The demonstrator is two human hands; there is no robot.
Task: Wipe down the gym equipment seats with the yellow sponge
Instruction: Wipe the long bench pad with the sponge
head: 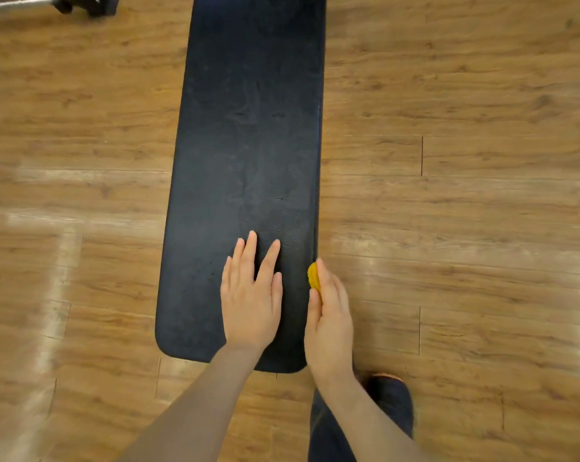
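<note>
Bench seat [248, 145], a long black padded panel with rounded near corners, runs from the top edge of the head view down toward the person, over a wood-grain plank floor [465, 195]. Faint streaks and a slightly duller texture mark the pad's surface along its middle. The left hand [251, 300] lies flat, palm down, on the near part of the pad, fingers straight and slightly spread, thumb alongside; it holds nothing. The right hand [330, 323] is at the pad's right edge, its fingers and thumb curled around the yellow sponge [313, 276], which it grips. Only a small rounded part of the sponge shows, above the thumb and to the left of the fingers; the rest is hidden within the hand. The visible part of the sponge sits against the right side edge of the seat, near the pad's near end; whether it presses on the top surface or only on the side cannot be told. Both bare forearms enter from the bottom of the view. A leg in dark blue fabric [391, 405] stands on the floor just beyond the pad's near right corner. At the top left corner, dark equipment parts and a metal bar [15, 1] lie on the floor, well apart from the seat.
</note>
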